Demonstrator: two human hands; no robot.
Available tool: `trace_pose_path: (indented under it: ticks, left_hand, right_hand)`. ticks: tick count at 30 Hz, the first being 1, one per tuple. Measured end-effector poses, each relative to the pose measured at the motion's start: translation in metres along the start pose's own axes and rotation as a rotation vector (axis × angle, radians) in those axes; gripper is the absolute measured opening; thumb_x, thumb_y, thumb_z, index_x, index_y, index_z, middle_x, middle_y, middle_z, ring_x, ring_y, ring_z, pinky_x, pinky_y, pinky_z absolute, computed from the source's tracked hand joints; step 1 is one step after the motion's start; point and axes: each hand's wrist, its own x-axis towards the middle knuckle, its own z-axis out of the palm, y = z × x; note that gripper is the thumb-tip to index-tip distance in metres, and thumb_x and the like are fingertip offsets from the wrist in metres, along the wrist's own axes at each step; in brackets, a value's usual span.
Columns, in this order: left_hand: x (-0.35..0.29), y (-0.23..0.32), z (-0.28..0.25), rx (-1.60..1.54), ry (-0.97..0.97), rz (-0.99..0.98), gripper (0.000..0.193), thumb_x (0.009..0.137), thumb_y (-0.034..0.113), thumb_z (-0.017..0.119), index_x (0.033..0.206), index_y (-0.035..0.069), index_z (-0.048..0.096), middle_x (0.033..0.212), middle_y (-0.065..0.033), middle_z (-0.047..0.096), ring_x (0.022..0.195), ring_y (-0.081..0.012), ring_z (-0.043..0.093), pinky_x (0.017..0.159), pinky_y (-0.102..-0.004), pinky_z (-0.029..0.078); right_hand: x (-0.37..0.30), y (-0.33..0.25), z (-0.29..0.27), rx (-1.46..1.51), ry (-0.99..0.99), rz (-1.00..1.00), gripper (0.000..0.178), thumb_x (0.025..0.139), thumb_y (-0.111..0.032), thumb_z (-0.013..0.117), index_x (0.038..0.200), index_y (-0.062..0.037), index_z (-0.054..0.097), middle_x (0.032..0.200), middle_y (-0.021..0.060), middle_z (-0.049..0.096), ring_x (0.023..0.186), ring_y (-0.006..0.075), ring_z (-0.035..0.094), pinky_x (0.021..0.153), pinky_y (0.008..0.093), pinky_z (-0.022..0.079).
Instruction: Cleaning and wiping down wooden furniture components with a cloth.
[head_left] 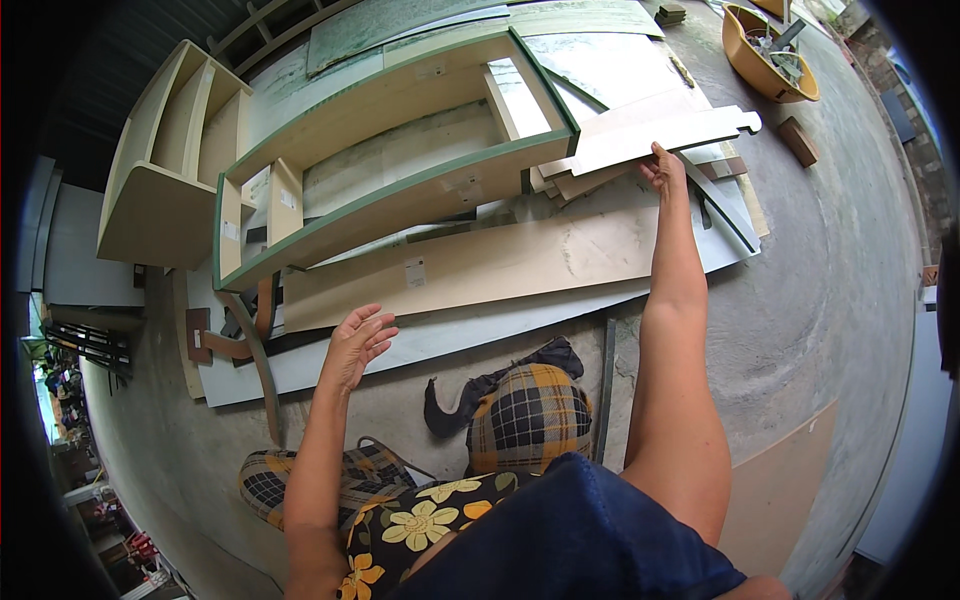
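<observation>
At the right, my right hand (663, 168) is closed on the near edge of a white board (665, 137) with a notched, rounded end. Below that board lie several cream and brown panels (590, 182), stacked unevenly. My left hand (358, 338) is in the air with its fingers apart and slightly curled, holding nothing. It is nearest to the front edge of a long beige panel (480, 268) that bears a small white label. Behind this panel stands a cream frame with green edging (400, 200), divided by crosspieces.
A cream shelf unit (150, 215) stands at the far left. Large marbled sheets (330, 370) lie under the pieces. Curved brown strips (262, 370) lie near the left end. A yellow tub (755, 60) with scraps and a wood block (797, 142) are at the far right.
</observation>
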Motion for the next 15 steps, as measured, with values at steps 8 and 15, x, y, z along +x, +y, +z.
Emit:
trace_pose_path:
  ticks: [8, 15]
  left_hand:
    - [0.005, -0.003, 0.005, 0.035, 0.013, -0.011, 0.044, 0.088, 0.022, 0.062, 0.125, 0.003, 0.046, 0.115, -0.0149, 0.061, 0.098, -0.02, 0.063, 0.08, -0.0284, 0.051]
    - [0.021, -0.012, -0.002, 0.164, 0.007, -0.023, 0.048, 0.088, 0.028, 0.062, 0.127, 0.006, 0.044, 0.118, -0.0112, 0.059, 0.1, -0.0178, 0.062, 0.081, -0.0275, 0.048]
  right_hand:
    - [-0.038, -0.026, 0.023, -0.421, 0.005, 0.01, 0.046, 0.085, -0.031, 0.065, 0.109, 0.0056, 0.053, 0.097, 0.0161, 0.064, 0.069, 0.0245, 0.068, 0.048, 0.03, 0.055]
    - [-0.064, -0.033, 0.011, -0.914, 0.049, -0.088, 0.044, 0.084, -0.041, 0.061, 0.092, 0.0014, 0.065, 0.073, 0.0094, 0.07, 0.059, 0.0148, 0.068, 0.045, 0.0243, 0.048]
